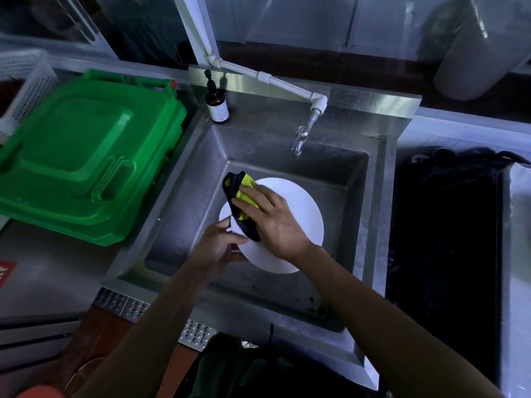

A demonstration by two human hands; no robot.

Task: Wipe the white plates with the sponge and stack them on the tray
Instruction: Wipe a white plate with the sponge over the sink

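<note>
A round white plate (298, 214) is held over the steel sink (356, 179). My left hand (218, 244) grips the plate's near left rim, thumb on top. My right hand (273, 216) lies on the plate's face and presses a yellow and black sponge (240, 196) against its upper left part, fingers spread over the sponge. Part of the plate is hidden under my right hand. A dark tray (448, 239) lies to the right of the sink; its surface is too dark to make out.
A tap (301, 139) on a white pipe hangs over the sink's back. A brown pump bottle (217, 101) stands at the sink's back left corner. Stacked green plastic lids (86, 156) fill the counter on the left, with a white perforated basket (23, 84) behind them.
</note>
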